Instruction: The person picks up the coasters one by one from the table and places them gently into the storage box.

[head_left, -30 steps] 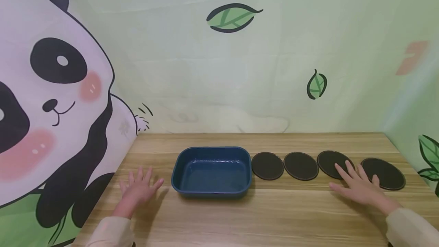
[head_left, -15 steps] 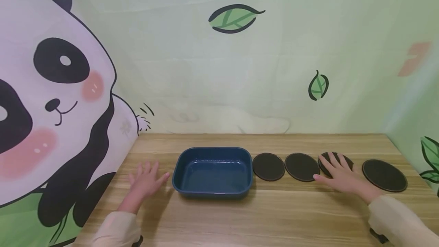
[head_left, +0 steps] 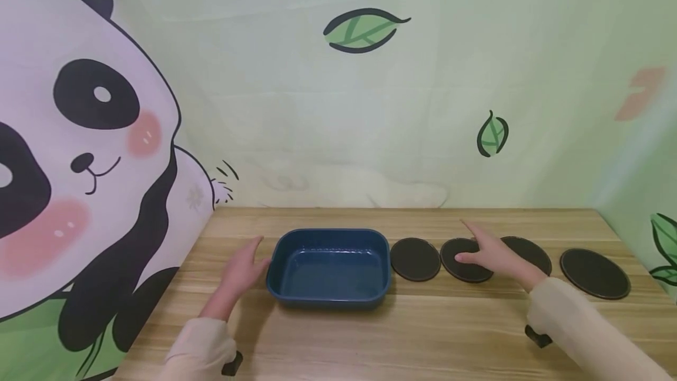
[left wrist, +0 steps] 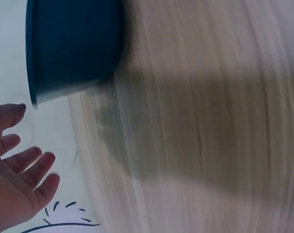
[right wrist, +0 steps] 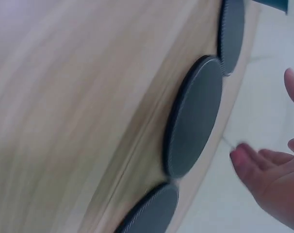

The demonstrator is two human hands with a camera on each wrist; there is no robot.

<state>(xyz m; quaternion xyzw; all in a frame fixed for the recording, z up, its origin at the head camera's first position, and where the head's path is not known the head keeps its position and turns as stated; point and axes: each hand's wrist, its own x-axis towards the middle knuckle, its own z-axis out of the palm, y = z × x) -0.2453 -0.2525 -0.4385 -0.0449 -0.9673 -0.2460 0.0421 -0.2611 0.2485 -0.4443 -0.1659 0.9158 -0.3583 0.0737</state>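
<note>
We see a wooden table (head_left: 338,340) from above the person's own hands, set against a wall cloth printed with a panda and green leaves.

A dark blue rectangular tray (head_left: 329,267) sits near the middle of the table. It holds nothing: its glossy floor is bare. Nothing has been placed in it, so the work looks to be at its very start.

At 3 o'clock from the tray lie four flat, round black coasters in a row, all on the table. The first coaster (head_left: 415,258) is just beside the tray's right wall. The second coaster (head_left: 460,264) comes next, then the third coaster (head_left: 531,251), partly hidden by the right arm, and the fourth coaster (head_left: 595,273) at the far right, a little apart.

The right hand (head_left: 489,254) is over the second coaster, fingers straight and spread, gripping nothing. In the blurred right wrist view the fingertips (right wrist: 244,158) seem to hang just above the coaster's face rather than press on it, though we cannot be sure.

The left hand (head_left: 244,266) is at 9 o'clock from the tray, loosely spread and empty, its fingertips at or just short of the tray's left wall. The left wrist view suggests a small gap.
</note>
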